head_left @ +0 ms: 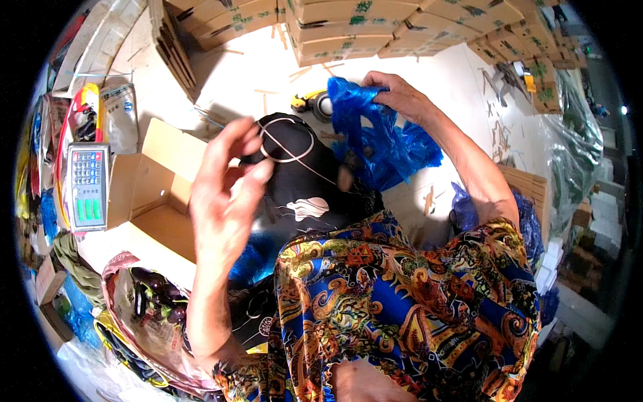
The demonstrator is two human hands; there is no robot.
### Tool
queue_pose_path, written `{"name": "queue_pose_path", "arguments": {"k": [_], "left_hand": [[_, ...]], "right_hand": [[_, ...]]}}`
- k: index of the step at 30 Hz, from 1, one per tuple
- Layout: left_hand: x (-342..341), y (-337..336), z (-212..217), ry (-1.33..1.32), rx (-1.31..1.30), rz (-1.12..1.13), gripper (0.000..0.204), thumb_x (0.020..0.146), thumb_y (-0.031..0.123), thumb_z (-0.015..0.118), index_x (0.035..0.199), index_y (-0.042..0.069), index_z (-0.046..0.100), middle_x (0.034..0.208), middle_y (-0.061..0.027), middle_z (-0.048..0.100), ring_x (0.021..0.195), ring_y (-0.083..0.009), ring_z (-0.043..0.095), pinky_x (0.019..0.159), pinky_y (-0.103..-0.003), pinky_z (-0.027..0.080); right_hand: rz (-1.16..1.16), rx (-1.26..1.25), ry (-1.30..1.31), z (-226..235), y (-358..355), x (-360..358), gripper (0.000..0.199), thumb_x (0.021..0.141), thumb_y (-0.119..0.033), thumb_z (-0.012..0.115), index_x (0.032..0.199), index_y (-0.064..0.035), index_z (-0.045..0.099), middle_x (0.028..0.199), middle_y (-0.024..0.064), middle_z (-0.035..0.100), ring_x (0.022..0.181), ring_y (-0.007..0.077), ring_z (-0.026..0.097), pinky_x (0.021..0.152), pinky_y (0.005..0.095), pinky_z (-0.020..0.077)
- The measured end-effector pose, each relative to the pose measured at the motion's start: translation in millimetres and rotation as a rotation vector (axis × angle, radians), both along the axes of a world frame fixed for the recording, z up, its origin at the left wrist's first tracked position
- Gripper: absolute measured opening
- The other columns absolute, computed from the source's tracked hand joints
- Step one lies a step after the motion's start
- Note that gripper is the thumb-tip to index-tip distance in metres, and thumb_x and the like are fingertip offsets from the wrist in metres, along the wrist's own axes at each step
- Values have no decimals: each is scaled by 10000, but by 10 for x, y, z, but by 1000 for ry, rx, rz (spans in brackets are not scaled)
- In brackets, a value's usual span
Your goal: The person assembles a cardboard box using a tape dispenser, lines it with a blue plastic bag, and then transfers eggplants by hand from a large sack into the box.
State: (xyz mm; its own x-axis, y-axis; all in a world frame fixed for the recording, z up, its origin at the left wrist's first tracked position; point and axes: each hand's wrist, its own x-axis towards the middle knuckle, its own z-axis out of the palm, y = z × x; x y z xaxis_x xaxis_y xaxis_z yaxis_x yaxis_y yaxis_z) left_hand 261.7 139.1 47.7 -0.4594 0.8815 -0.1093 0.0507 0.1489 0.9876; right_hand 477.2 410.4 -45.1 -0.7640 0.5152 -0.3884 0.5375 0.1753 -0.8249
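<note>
Beside the black cloth (295, 177) on my legs, crumpled blue plastic (392, 151) hangs from my pinching right hand (403, 98); near the open cardboard box (136, 182), my left hand (222, 184) hovers, fingers half-curled, thumb apart.

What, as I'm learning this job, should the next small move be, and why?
Perhaps bring the left hand to the blue bag and spread it: the bag looks crumpled, held by the right hand alone, with the left apart from it.
</note>
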Motion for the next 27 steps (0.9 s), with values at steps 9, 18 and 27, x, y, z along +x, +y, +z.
{"name": "queue_pose_path", "arguments": {"k": [9,18,27], "left_hand": [[-524,460,17,-202,239,-17,645,811,450,694,1247,2,536,1048,-102,632,939,-157,585,860,-304,467],[-1626,-750,-104,-289,322,541,196,885,192,649,1025,55,632,884,-20,657,767,-109,620,732,-266,510],[-1709,-1675,-623,-286,329,635,280,931,143,560,1188,34,561,1048,-33,636,912,-122,615,828,-273,502]], "right_hand": [[464,478,635,1355,-718,-1218,400,744,67,480,1101,-18,638,1017,155,655,981,267,628,905,317,470],[427,639,687,1344,-774,-1425,335,750,10,473,1034,-17,648,894,138,663,814,250,656,734,323,504],[756,891,-938,-264,143,-50,140,719,-82,595,831,-40,669,881,169,670,807,347,654,693,437,533]]}}
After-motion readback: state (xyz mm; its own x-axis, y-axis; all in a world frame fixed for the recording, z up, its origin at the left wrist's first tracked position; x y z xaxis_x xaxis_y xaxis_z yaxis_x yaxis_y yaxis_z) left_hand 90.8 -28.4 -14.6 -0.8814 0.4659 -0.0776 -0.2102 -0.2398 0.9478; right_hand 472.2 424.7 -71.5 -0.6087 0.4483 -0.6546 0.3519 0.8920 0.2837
